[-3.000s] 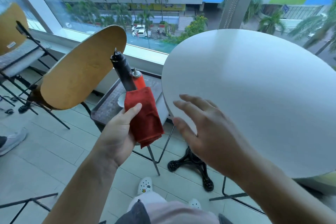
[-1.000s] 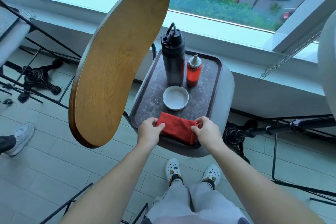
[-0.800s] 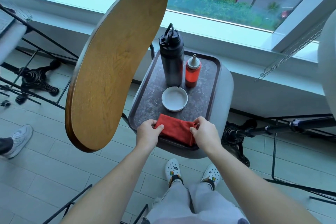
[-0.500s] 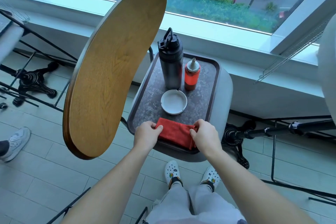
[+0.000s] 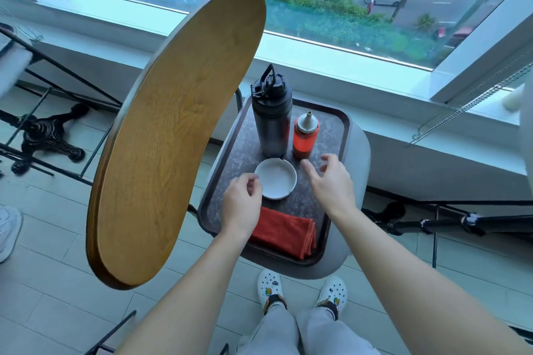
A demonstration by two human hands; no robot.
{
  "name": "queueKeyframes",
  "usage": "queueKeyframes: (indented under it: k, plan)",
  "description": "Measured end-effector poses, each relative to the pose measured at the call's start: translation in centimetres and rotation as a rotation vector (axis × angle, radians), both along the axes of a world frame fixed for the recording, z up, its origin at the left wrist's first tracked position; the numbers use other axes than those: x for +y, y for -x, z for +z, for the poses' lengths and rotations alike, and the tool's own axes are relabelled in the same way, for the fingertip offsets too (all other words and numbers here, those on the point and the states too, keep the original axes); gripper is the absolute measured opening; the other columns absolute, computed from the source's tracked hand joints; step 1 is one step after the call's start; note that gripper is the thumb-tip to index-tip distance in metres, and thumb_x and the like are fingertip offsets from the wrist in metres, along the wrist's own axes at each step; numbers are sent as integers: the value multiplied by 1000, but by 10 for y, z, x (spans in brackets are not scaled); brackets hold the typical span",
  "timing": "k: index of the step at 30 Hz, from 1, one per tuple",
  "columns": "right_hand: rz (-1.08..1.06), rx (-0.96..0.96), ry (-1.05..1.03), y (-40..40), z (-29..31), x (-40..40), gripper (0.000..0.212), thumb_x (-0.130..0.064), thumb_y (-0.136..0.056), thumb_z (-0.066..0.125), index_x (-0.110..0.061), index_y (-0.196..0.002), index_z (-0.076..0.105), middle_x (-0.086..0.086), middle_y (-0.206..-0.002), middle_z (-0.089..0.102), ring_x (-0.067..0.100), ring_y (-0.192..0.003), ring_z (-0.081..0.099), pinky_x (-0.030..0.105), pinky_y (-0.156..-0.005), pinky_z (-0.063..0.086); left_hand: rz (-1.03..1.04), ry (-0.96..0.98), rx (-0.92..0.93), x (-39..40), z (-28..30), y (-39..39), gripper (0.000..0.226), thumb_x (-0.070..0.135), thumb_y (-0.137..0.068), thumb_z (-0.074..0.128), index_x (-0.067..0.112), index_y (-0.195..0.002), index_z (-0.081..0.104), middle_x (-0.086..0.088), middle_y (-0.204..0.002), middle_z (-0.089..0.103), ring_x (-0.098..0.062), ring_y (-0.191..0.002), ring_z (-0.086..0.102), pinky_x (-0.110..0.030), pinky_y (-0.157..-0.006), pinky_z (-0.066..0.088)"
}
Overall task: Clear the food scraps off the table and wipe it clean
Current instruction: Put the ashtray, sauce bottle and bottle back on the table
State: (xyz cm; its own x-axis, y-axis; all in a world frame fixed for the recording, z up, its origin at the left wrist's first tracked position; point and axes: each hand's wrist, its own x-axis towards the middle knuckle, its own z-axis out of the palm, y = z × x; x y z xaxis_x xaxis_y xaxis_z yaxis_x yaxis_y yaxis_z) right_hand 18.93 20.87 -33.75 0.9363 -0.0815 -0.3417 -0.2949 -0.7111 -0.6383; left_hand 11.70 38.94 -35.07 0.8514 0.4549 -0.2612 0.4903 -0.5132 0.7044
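Your folded red cloth (image 5: 284,232) lies on the near end of the dark tray (image 5: 343,135), long axis running left to right, folded edges facing right. Your left hand (image 5: 240,203), fingers loosely curled, holds nothing beside the white ashtray (image 5: 276,181). Your right hand (image 5: 328,181) hovers spread. No readable writing on bottles.

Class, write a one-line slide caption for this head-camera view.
Both hands, left and right, hover empty over a tray holding a folded red cloth, white dish, black flask and red squeeze bottle.
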Motion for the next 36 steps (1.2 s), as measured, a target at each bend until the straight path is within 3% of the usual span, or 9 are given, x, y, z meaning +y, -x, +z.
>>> queueKeyframes:
  k: [5,11,14,22,26,36]
  plan:
    - [-2,-11,-105,-32,4,14,83,-66,-84,64,-24,-148,35,3,-144,50,23,-128,51,36,-97,39,-22,-2,-65,0,-20,-9,33,33,-100,52,30,-132,58,10,-121,56,-13,-108,59,-37,-92,51]
    - [-24,-31,-327,-51,-4,26,90,-67,-67,79,-43,-141,33,-11,-135,59,13,-121,58,38,-103,46,-19,-19,45,3,-33,-17,45,48,-103,44,28,-143,48,6,-135,50,-16,-122,54,-45,-98,50]
    - [-21,-50,-332,-54,-6,27,80,-59,-70,81,-47,-136,37,-12,-129,61,13,-116,59,36,-99,46,-20,-38,95,5,-34,-22,47,49,-103,44,23,-141,52,4,-127,51,-19,-112,59,-45,-92,53]
    - [-61,-77,-271,-53,-11,24,55,-50,-82,75,-30,-127,51,-4,-115,66,18,-102,62,33,-81,44,-45,-151,151,2,-32,-34,25,37,-103,48,22,-110,67,4,-106,49,-21,-78,59,-39,-70,52]
    - [-53,-78,-246,-47,-8,19,51,-49,-83,74,-27,-124,53,-5,-112,65,17,-99,60,31,-78,41,-50,-204,142,-1,-28,-38,23,30,-103,49,19,-103,69,1,-100,53,-21,-75,54,-35,-65,44]
    - [-77,-56,-224,-19,5,-1,52,-53,-81,75,-29,-122,55,-7,-108,67,17,-99,63,34,-85,50,-73,-198,106,-1,-13,-39,23,17,-102,48,11,-103,70,-9,-89,66,-28,-82,63,-38,-63,48]
